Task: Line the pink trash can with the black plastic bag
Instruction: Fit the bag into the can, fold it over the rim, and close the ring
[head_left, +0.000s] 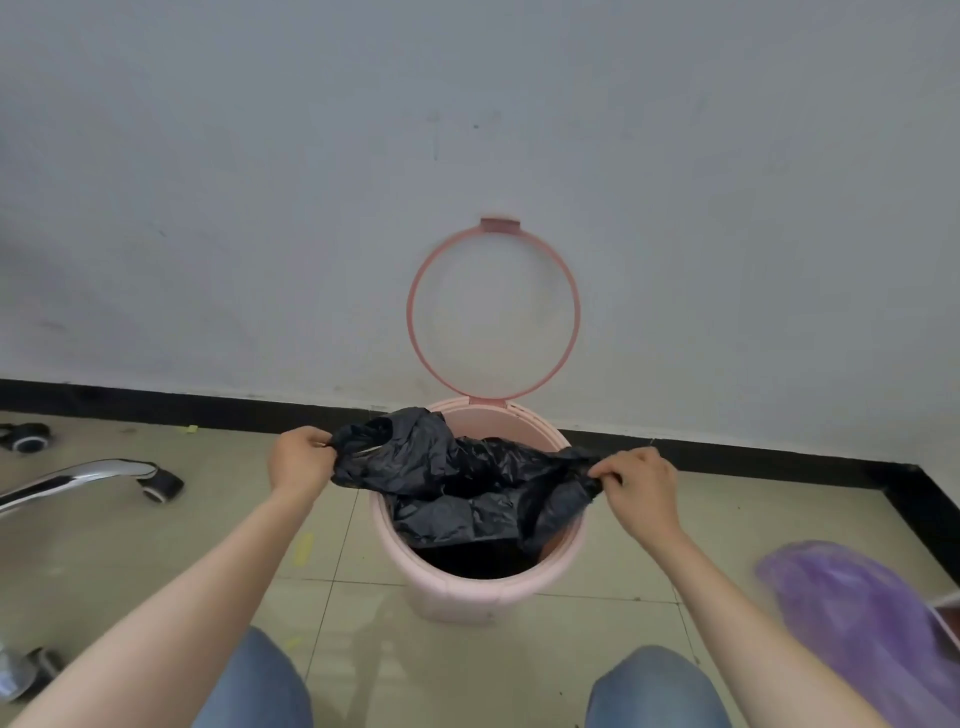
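The pink trash can (483, 592) stands on the tiled floor in front of me, against the wall. Its pink ring lid (415, 322) is flipped up and leans on the wall. A crumpled black plastic bag (457, 483) is stretched across the can's mouth, with its lower part hanging inside. My left hand (301, 460) pinches the bag's left edge, just outside the can's left rim. My right hand (641, 480) pinches the bag's right edge, past the right rim. The can's inside looks dark below the bag.
A chrome chair leg with black castors (156, 480) lies on the floor at the left. A purple plastic bag (857, 618) sits at the right. A black skirting board (208, 408) runs along the wall. My knees in jeans (260, 686) are at the bottom.
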